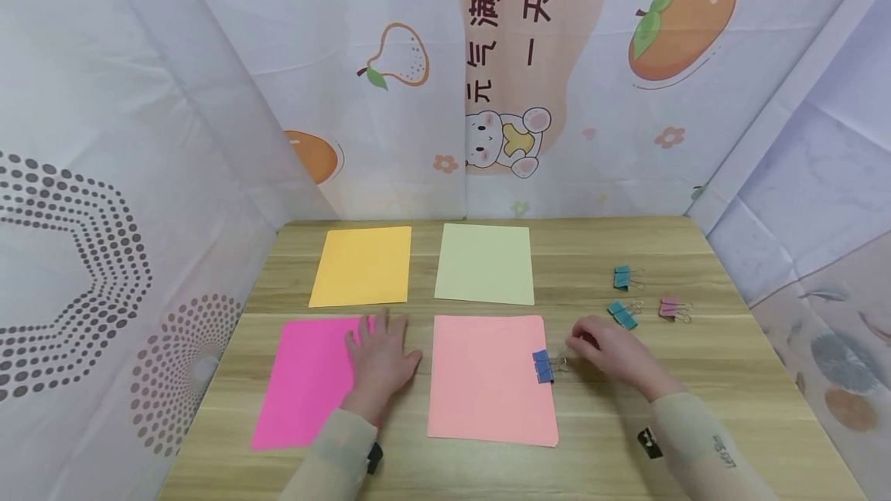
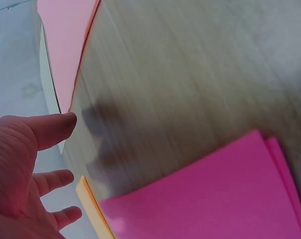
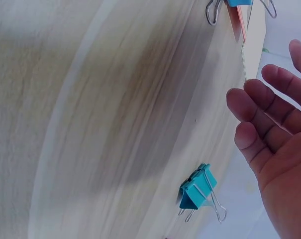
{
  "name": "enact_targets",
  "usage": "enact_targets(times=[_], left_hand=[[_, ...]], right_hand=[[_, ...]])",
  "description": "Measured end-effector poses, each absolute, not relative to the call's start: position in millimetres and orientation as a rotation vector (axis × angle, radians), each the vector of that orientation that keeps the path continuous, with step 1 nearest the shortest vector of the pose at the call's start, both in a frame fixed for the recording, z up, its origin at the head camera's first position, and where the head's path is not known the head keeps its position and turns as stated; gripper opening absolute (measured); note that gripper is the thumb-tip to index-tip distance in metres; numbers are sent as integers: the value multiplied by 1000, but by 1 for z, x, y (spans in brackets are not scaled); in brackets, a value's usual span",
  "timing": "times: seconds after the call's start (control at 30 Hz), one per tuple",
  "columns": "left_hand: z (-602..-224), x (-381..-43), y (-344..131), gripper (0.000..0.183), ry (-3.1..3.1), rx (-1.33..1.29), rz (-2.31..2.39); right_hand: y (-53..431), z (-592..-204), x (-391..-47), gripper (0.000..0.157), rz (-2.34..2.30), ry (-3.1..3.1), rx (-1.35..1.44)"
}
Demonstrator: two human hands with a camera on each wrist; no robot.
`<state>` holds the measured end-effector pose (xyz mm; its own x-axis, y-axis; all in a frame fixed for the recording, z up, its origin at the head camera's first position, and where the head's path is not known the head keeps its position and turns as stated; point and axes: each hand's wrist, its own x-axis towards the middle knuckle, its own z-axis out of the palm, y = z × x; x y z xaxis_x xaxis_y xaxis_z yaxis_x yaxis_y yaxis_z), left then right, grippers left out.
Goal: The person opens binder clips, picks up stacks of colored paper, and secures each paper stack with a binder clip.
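Note:
A stack of salmon-pink paper [image 1: 487, 381] lies in the middle of the table, a blue binder clip [image 1: 543, 366] clamped on its right edge. Just right of the clip's wire handles is my right hand [image 1: 612, 350], its fingers loosely bent and nothing between them in the right wrist view. My left hand [image 1: 379, 362], fingers spread, is at the right edge of the magenta paper [image 1: 306, 385]. In the left wrist view its thumb and fingers stretch out with nothing in them. A teal binder clip [image 3: 197, 189] lies below the right hand in the right wrist view.
Behind lie yellow-orange paper [image 1: 363, 265] and pale green paper [image 1: 484, 263]. To the right are two teal binder clips [image 1: 622, 277] and a pink binder clip [image 1: 670, 308]. A printed curtain [image 1: 418, 122] hangs along the table's back edge and sides.

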<state>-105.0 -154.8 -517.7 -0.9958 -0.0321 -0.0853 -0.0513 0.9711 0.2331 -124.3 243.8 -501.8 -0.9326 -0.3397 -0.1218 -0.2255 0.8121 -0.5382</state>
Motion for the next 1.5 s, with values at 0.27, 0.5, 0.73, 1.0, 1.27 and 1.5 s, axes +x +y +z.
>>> enact_targets(times=[0.27, 0.5, 0.73, 1.0, 1.27, 1.5], left_hand=[[-522, -105, -162, 74, 3009, -127, 310], [-525, -104, -163, 72, 2985, -157, 389], [-528, -103, -165, 72, 2985, -145, 411], [-533, -103, -168, 74, 2977, -139, 387], [-535, -101, -169, 74, 2978, -139, 387], [-534, -99, -169, 74, 2988, -127, 398]], right_hand=[[250, -503, -126, 16, -779, 2825, -437], [256, -503, -128, 12, -777, 2876, -473], [258, -503, -130, 15, -775, 2861, -450], [260, -504, -129, 11, -782, 2916, -417], [264, -504, -128, 16, -763, 2981, -360], [269, -503, -127, 23, -753, 3096, -301]])
